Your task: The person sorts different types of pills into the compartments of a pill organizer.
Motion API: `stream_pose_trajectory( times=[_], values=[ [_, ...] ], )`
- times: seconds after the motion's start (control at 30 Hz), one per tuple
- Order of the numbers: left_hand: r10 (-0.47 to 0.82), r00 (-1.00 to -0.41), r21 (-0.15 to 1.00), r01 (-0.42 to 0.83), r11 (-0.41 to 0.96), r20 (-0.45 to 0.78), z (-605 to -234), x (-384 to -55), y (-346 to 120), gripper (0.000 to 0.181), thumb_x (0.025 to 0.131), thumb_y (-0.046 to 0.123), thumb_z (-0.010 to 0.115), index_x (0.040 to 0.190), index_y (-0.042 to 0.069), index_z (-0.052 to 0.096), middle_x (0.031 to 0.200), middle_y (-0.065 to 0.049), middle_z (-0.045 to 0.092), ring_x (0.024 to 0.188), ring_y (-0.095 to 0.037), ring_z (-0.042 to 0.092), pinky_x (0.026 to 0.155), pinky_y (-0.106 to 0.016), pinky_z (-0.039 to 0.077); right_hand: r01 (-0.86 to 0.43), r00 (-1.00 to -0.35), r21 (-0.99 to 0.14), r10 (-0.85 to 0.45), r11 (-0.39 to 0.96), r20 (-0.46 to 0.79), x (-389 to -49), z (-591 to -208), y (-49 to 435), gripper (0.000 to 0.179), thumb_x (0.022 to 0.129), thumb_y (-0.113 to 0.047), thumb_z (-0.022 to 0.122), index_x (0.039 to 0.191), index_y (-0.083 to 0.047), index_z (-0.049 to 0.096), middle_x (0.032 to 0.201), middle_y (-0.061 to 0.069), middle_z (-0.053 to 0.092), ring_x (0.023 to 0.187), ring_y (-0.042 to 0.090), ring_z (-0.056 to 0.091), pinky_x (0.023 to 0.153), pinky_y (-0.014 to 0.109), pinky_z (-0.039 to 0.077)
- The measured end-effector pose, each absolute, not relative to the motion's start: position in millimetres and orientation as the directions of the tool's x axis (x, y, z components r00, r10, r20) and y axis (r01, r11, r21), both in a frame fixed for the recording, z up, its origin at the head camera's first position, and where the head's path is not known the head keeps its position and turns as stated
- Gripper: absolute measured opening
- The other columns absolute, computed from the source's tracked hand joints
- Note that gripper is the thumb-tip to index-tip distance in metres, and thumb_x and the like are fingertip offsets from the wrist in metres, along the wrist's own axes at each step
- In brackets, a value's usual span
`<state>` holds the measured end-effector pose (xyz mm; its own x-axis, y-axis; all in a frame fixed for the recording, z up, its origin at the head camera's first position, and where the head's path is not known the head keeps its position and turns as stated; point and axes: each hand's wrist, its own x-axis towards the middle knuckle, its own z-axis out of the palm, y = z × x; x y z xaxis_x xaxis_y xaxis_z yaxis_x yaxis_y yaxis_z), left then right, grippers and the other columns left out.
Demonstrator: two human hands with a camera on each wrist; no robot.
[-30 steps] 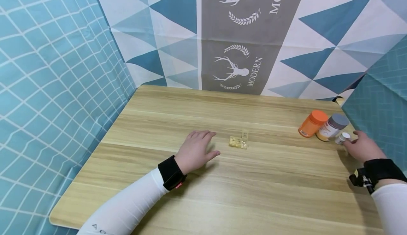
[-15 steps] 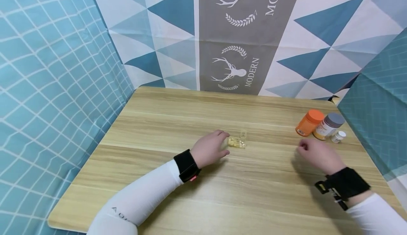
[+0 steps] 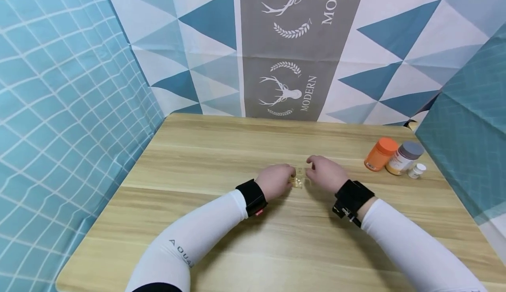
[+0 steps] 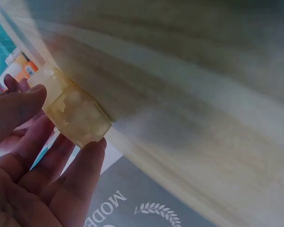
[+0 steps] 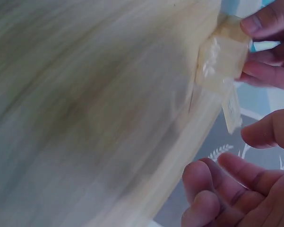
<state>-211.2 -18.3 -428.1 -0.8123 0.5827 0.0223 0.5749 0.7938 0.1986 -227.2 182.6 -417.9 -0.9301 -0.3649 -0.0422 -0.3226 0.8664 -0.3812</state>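
A small translucent yellow pill box (image 3: 298, 182) lies on the wooden table, white pills showing in one compartment. Its hinged lid (image 5: 231, 111) stands raised over that compartment. My left hand (image 3: 275, 181) holds the pill box, thumb on one side and fingers on the other, as the left wrist view (image 4: 82, 116) of the box shows. Beside the lid is my right hand (image 3: 327, 174), its fingers loosely bent with nothing between them. In the right wrist view a narrow gap separates the right thumb (image 5: 267, 130) from the lid.
At the table's right rear stand an orange bottle (image 3: 381, 154), a white bottle with a grey cap (image 3: 404, 158) and a small white bottle (image 3: 417, 171). Patterned cloth hangs behind the table (image 3: 221, 142) and along both sides.
My right hand has come left from the small white bottle to the pill box. The left hand has moved right and taken hold of the box.
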Motion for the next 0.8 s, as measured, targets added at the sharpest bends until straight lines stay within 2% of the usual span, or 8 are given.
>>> stream_pose_trajectory(
  times=[0.2,0.37,0.47,0.7,0.8],
  values=[
    [0.596,-0.801,0.153,0.597,0.788,0.056,-430,-214,-16,0.007,0.087,0.013,0.072,0.091,0.015,0.067,0.086,0.005,0.066,0.072,-0.009,0.060,0.065,-0.026,0.051,-0.394,-0.910,-0.359,-0.414,0.846,0.024,-227,-423,172,0.033,0.098,-0.014,0.052,0.124,0.002,0.065,0.112,0.015,0.068,0.092,0.023,0.062,0.083,0.044,0.050],
    [0.604,-0.797,0.147,0.599,0.787,0.018,-426,-216,-15,0.015,0.089,0.002,0.061,0.083,0.016,0.063,0.078,0.006,0.062,0.068,-0.009,0.056,0.062,-0.027,0.049,-0.424,-0.898,-0.384,-0.435,0.820,0.062,-227,-426,173,0.023,0.101,-0.016,0.054,0.113,-0.004,0.070,0.101,0.007,0.069,0.089,0.019,0.062,0.082,0.042,0.050],
    [0.603,-0.798,0.166,0.594,0.787,-0.003,-424,-217,-16,0.018,0.089,-0.001,0.057,0.084,0.015,0.064,0.076,0.006,0.061,0.068,-0.009,0.054,0.063,-0.027,0.048,-0.453,-0.882,-0.415,-0.464,0.789,0.080,-226,-424,175,0.018,0.101,-0.017,0.057,0.105,-0.006,0.070,0.094,0.003,0.068,0.086,0.017,0.061,0.080,0.042,0.050],
    [0.599,-0.800,0.253,0.575,0.778,-0.026,-420,-219,-17,0.019,0.088,0.000,0.060,0.095,0.012,0.073,0.085,0.007,0.066,0.072,-0.008,0.053,0.068,-0.022,0.046,-0.494,-0.836,-0.484,-0.548,0.722,0.035,-220,-423,181,0.008,0.098,-0.016,0.063,0.103,-0.012,0.067,0.098,-0.001,0.068,0.093,0.017,0.065,0.083,0.040,0.053],
    [0.607,-0.794,0.256,0.583,0.771,-0.017,-419,-218,-17,0.017,0.085,0.000,0.062,0.090,0.013,0.072,0.080,0.007,0.063,0.069,-0.009,0.051,0.065,-0.023,0.044,-0.515,-0.810,-0.501,-0.586,0.696,0.018,-217,-425,181,0.005,0.096,-0.014,0.065,0.100,-0.013,0.063,0.098,-0.002,0.068,0.095,0.017,0.066,0.084,0.039,0.053]
  ],
)
